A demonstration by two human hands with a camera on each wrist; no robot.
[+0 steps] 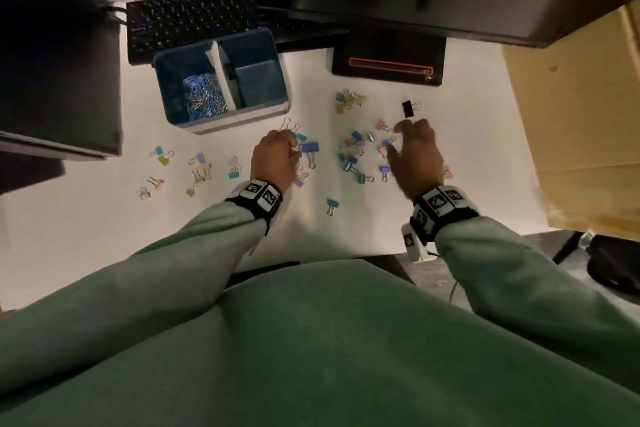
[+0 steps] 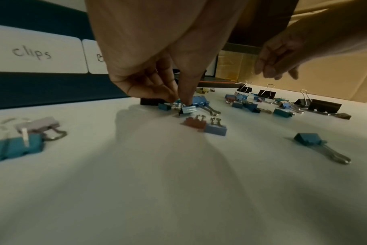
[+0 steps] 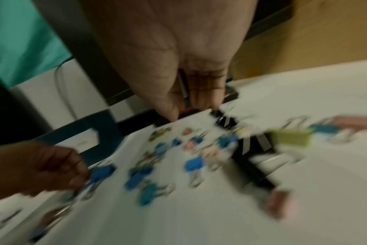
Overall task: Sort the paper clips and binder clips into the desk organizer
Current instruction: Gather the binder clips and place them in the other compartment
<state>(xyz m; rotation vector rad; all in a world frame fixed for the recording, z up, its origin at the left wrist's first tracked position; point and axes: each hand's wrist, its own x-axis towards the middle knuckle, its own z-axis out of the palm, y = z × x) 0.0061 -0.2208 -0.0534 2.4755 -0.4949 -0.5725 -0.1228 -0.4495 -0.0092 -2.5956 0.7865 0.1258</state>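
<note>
The blue desk organizer (image 1: 242,118) stands at the back left of the white desk; several paper clips (image 1: 204,94) lie in its left compartment. Its front label reads "clips" (image 2: 31,53). Coloured binder clips (image 1: 356,149) are scattered across the desk. My left hand (image 1: 294,149) is down among a small group of them. Its thumb and forefinger (image 2: 181,101) pinch a small pale-blue binder clip (image 2: 189,110) that sits on the desk. My right hand (image 1: 398,135) hovers over the right-hand scatter, fingers relaxed and holding nothing. The right wrist view is blurred.
A black keyboard (image 1: 194,17) lies behind the organizer. A black device with a red line (image 1: 388,59) sits at the back centre, a cardboard box (image 1: 571,114) at the right, a dark case (image 1: 59,80) at the left. More clips (image 1: 201,166) lie front left.
</note>
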